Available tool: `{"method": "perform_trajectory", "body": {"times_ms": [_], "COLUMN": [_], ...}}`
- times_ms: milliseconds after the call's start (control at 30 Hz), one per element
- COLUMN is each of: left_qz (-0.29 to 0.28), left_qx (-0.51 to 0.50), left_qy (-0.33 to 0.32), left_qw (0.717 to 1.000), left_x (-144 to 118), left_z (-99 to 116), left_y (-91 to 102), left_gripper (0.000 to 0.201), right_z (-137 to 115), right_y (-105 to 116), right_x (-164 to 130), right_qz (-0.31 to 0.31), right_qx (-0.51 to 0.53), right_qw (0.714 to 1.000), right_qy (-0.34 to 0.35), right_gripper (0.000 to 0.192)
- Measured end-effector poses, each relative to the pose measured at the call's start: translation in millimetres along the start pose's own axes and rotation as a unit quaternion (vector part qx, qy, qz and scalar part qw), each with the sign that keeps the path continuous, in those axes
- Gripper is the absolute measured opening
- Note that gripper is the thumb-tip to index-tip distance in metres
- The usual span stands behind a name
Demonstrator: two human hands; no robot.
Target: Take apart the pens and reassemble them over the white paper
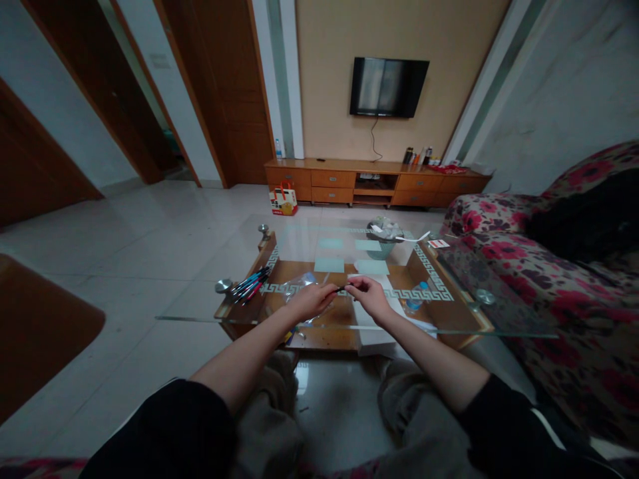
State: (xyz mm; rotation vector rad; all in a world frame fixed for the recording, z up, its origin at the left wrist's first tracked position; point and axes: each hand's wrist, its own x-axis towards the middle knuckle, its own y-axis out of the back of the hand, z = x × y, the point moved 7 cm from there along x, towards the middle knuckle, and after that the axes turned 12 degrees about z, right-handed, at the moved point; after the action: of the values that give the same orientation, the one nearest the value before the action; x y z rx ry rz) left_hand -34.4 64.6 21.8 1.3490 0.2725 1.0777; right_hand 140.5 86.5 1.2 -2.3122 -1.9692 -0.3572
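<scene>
A: Item in hand?

B: One pen [343,289], thin and dark, held level above the glass tabletop [449,319]. The left hand [310,301] has its fingers pinched on one end; the right hand [372,297] has its fingers pinched on the other. The two hands are close together, the pen bridging them. Whether the pen is in one piece or two cannot be told at this size.

A: Progress?

B: Judged from the layout: a bundle of pens [251,283], red and blue among them, lies in a loose heap on the glass to the left, well apart from the hands. A clear plastic bag [298,285] lies just behind the left hand. So one pen is being worked and many wait. No separate finished pile is evident.

A: Surface?

B: Glass top with a patterned border over a wooden lower shelf. White paper [377,332] lies beneath the right hand. A bowl [382,241] stands at the far side.

A: Room?

B: Tiled floor, a floral sofa [549,279] on the right, a wooden cabinet [374,183] on the far wall with a wall-mounted television [388,86] above.
</scene>
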Motion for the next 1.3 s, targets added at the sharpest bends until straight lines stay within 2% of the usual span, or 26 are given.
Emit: {"method": "perform_trajectory", "body": {"times_ms": [67, 133, 267, 333, 400, 500, 633, 733, 833, 1300], "left_qz": [-0.005, -0.008, -0.004, 0.0, 0.005, 0.008, 0.012, 0.01, 0.009, 0.011], "left_qx": [0.01, 0.018, 0.028, 0.025, 0.021, 0.025, 0.034, 0.033, 0.033, 0.034], "left_qy": [0.007, 0.013, 0.03, 0.032, 0.03, 0.027, 0.031, 0.034, 0.036, 0.041], "left_qw": [1.0, 1.0, 0.999, 0.999, 0.999, 0.999, 0.999, 0.999, 0.999, 0.999], "left_x": [-0.3, -0.8, -2.2, -2.6, -2.8, -2.8, -3.4, -4.6, -5.7, -5.6], "left_z": [-1.5, -4.2, -11.5, -13.8, -14.7, -15.1, -15.7, -15.8, -16.1, -16.9], "left_y": [-0.6, -1.1, -1.6, -2.0, -2.4, -2.9, -2.0, -0.5, 1.6, 2.2], "left_gripper": [0.034, 0.035, 0.036, 0.036, 0.036, 0.037, 0.037, 0.036, 0.035, 0.034], "right_z": [9.9, 15.8, 18.2, 13.9, 6.0, -6.6, -9.6, -6.1, -6.4, 1.7], "right_y": [5.7, 13.4, 30.4, 34.5, 33.5, 22.0, -2.7, -15.0, -21.2, -24.2], "right_x": [3.8, 7.9, 16.2, 18.3, 17.4, 10.2, -3.1, -8.2, -9.0, -4.6], "right_qz": [0.018, 0.045, 0.099, 0.101, 0.082, 0.021, -0.089, -0.133, -0.142, -0.142], "right_qx": [0.035, 0.049, 0.013, -0.034, -0.094, -0.186, -0.316, -0.398, -0.424, -0.454], "right_qw": [0.998, 0.997, 0.995, 0.994, 0.989, 0.971, 0.921, 0.878, 0.859, 0.845], "right_qy": [-0.04, -0.05, -0.013, 0.024, 0.073, 0.15, 0.21, 0.23, 0.248, 0.244], "right_gripper": [0.046, 0.05, 0.042, 0.036, 0.03, 0.023, 0.031, 0.04, 0.04, 0.033]}}
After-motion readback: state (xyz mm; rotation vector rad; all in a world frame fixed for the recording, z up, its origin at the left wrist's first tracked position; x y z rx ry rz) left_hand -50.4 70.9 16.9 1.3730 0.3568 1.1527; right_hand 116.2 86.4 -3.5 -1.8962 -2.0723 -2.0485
